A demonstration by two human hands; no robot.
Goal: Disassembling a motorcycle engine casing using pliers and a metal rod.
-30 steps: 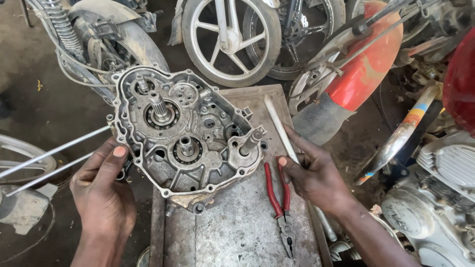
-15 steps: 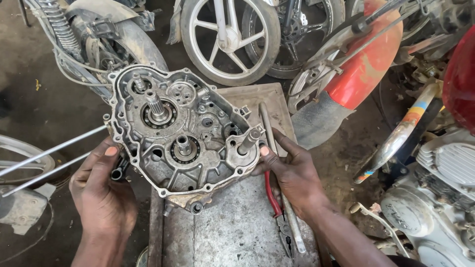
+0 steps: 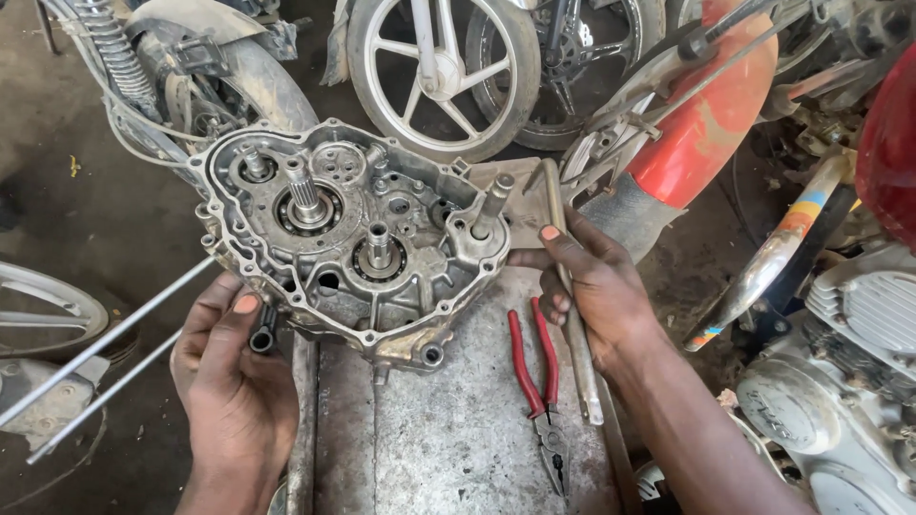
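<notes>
A grimy grey engine crankcase half (image 3: 353, 238) with shafts and bearings showing lies on a worn metal bench (image 3: 448, 429). My left hand (image 3: 234, 377) grips its lower left edge, thumb pressed on the rim. At the case's right side is my right hand (image 3: 592, 286), fingers touching the case edge and wrapped around a long grey metal rod (image 3: 572, 315) that lies along the bench's right side.
Red-handled pliers (image 3: 536, 381) lie on the bench beside my right hand. Motorcycle wheels (image 3: 444, 67), a red fuel tank (image 3: 711, 114) and an engine (image 3: 840, 381) crowd the back and right. Thin metal rods (image 3: 95, 348) and a wheel rim (image 3: 48, 305) sit at left.
My right hand moved left from beside the pliers to the case's right edge. The white rod it held has shifted down alongside the bench. The left hand stays on the case.
</notes>
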